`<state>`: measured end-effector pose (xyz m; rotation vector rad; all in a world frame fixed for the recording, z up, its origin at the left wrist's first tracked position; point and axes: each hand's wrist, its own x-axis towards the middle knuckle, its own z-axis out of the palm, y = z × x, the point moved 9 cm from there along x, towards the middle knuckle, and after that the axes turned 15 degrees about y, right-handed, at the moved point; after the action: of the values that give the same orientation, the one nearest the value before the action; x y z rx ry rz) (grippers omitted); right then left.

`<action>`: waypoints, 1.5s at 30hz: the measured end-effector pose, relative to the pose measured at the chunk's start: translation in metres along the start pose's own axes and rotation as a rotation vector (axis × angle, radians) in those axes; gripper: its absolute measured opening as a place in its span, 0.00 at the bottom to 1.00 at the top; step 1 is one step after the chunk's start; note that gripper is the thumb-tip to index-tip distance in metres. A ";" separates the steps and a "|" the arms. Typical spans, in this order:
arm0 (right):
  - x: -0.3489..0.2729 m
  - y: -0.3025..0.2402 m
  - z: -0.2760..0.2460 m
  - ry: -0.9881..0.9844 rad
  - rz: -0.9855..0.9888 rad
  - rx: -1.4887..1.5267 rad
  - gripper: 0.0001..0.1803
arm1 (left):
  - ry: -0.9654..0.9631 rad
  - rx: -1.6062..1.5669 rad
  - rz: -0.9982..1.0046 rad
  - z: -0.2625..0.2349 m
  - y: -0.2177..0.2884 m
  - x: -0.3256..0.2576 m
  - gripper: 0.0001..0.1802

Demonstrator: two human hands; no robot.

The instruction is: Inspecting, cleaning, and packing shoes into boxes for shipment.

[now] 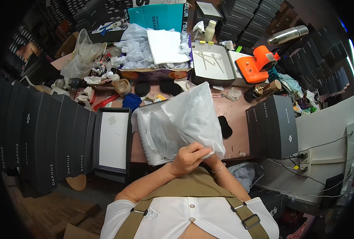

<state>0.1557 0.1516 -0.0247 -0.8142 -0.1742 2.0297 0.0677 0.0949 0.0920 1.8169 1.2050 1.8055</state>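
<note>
A thin, white, translucent wrapping sheet (195, 113) stands tilted up in front of my body. My left hand (188, 159) has its fingers closed on the sheet's lower edge. Close against it, my right hand (214, 161) is at the same lower corner, its fingers hidden behind the left hand and the sheet. More crinkled white wrapping (157, 137) lies spread on the table just left of the raised sheet; what is under it cannot be made out. To its left an open dark shoebox (129, 141) shows a white inside.
Dark shoeboxes stack at left (57, 139) and right (270, 127). Behind the sheet stand a carton of crumpled white paper (155, 75), a tray with pale sticks (208, 75) and an orange device (250, 67). A black insole-shaped piece (225, 126) lies on the pink table (238, 141).
</note>
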 end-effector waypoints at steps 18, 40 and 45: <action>0.035 0.059 0.038 -0.786 -0.561 -2.184 0.14 | 0.790 -0.235 -1.891 -0.135 -0.136 -0.344 0.22; 0.102 0.168 -0.027 -0.443 -0.615 -1.719 0.23 | 0.182 0.477 -0.521 -0.125 -0.078 -0.134 0.08; 0.107 0.166 -0.035 -0.440 -0.208 -1.852 0.22 | -0.053 0.337 -0.523 -0.101 -0.095 -0.134 0.10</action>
<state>0.0205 0.1358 -0.1721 -1.1801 -2.4397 1.3296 -0.0384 0.0200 -0.0506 1.4902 1.8404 1.3136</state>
